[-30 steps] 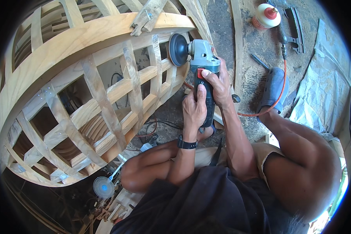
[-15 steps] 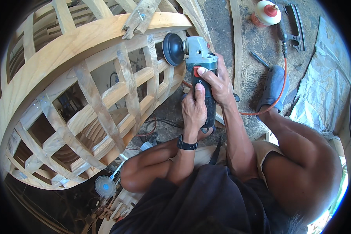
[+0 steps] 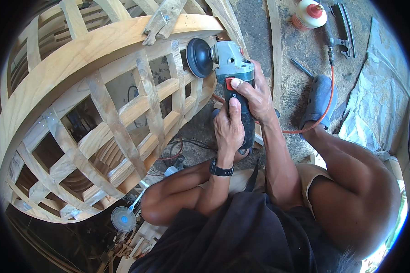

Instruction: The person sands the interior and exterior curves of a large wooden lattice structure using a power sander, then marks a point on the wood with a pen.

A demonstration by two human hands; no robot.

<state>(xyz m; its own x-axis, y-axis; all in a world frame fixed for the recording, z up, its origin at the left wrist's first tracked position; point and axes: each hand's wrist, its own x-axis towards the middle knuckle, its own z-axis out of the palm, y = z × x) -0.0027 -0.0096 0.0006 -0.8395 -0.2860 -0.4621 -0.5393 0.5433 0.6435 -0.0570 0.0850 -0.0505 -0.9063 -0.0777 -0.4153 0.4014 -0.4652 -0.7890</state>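
Both my hands grip an angle grinder (image 3: 234,68) with a grey-green head, a black body and a round black disc (image 3: 199,58). My left hand (image 3: 229,125), below a black wristwatch, wraps the lower body with its thumb along the top. Closer to the head, my right hand (image 3: 255,100) holds the tool from the right side, its thumb at the red switch (image 3: 230,83). The disc is at the right end of a curved wooden lattice frame (image 3: 114,109), below its thick rim (image 3: 73,52); whether it touches the wood I cannot tell.
A white bottle with a red cap (image 3: 310,14) stands at the far right. Near it lies an air tool (image 3: 344,34) with an orange hose (image 3: 331,95). Grey-white sheeting (image 3: 373,100) covers ground at right. A small fan-like disc (image 3: 123,218) is at lower left.
The grinder's disc has shifted slightly to the left, and its face is turned a little more toward view. My left hand has moved slightly right along with the tool's lower end.
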